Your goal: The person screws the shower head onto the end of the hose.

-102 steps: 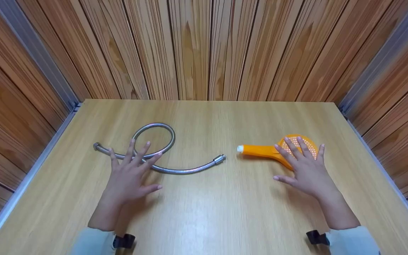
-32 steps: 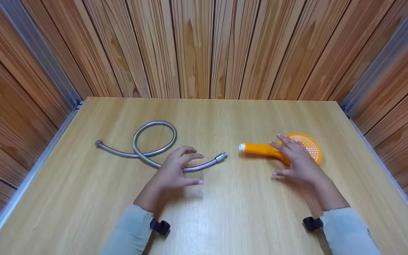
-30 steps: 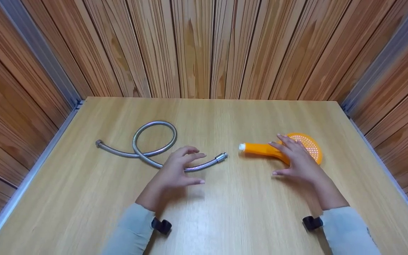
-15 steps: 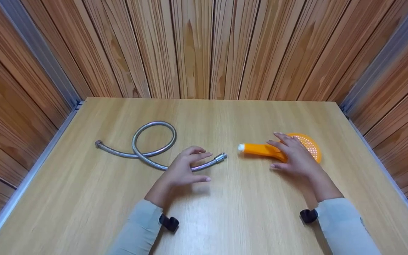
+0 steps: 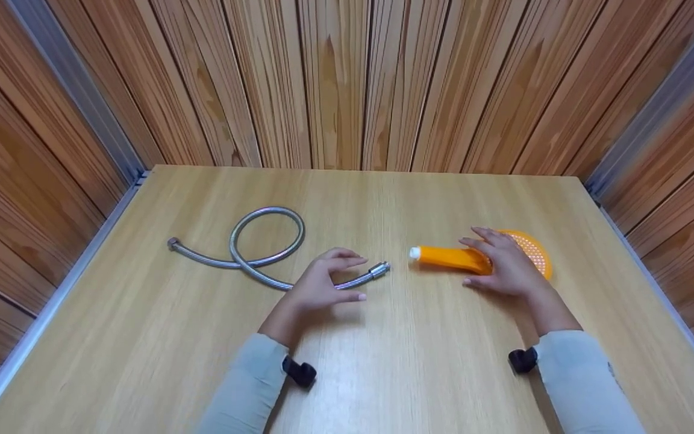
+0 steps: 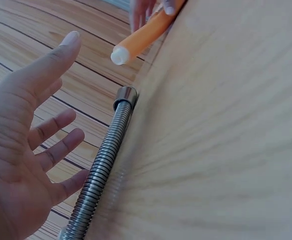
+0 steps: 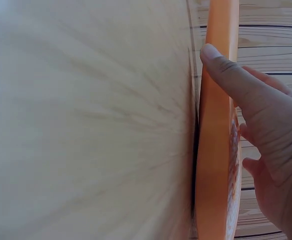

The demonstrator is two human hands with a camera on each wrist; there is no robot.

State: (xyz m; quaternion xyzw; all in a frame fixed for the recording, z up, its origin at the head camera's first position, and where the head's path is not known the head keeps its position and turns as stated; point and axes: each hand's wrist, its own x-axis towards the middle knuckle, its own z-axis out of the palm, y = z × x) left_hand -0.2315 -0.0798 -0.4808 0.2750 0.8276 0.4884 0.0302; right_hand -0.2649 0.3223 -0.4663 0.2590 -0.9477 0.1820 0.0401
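Note:
A flexible metal shower hose lies on the table with one loop, its connector end pointing right. My left hand hovers over the hose near that end, thumb and fingers spread apart with nothing between them; the left wrist view shows the hose beside the fingers. An orange handheld shower head lies spray face up, its white threaded end pointing left. Above its neck is my right hand, fingers at the far side and thumb at the near side. In the right wrist view the thumb overlaps the shower head's edge.
The wooden table is bounded by a wood-panelled back wall and panelled sides with metal rails. The hose's other end lies toward the left. A small gap of tabletop separates the hose connector from the shower handle's white end.
From over the hose's loop, my left hand has moved right toward the connector end. My right hand has shifted slightly left, from the spray face toward the neck. Hose and shower head stay put.

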